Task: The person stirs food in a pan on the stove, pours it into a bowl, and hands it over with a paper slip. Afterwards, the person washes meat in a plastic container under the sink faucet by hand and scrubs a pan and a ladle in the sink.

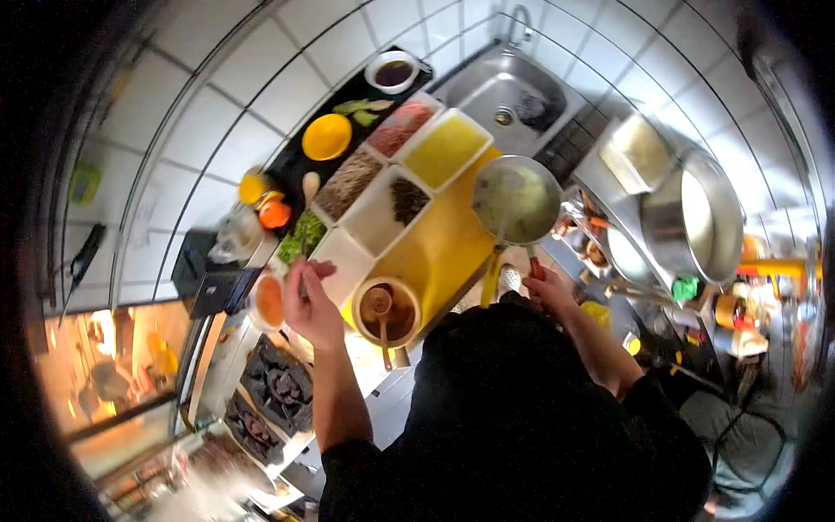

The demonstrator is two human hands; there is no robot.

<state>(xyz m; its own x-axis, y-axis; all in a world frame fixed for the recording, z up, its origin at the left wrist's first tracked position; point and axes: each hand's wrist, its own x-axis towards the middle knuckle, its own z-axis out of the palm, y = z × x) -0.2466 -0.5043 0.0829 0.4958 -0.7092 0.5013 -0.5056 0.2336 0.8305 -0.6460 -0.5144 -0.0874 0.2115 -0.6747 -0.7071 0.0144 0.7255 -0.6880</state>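
Observation:
My right hand (pixel 550 291) is closed around the red handle of a frying pan (pixel 519 198), which is held over the yellow counter's right edge. Pale greenish residue or food coats the pan, and a utensil with a yellow handle (pixel 491 277) leans across it. My left hand (pixel 313 300) is raised with curled fingers beside the chopped greens (pixel 300 237). A thin dark shape shows at its fingertips, too blurred to name. Near that hand stand a pot of brown sauce (pixel 402 315) with a wooden ladle (pixel 383 326) and a container of orange sauce (pixel 269 300).
White bins hold minced meat (pixel 400 129), yellow liquid (pixel 446 150), brown shreds (pixel 350 184) and dark bits (pixel 409 202). Behind are a yellow bowl (pixel 327 137) and a sink (pixel 504 91). A large metal pot (pixel 691 217) stands right; stove burners (pixel 285 383) lie lower left.

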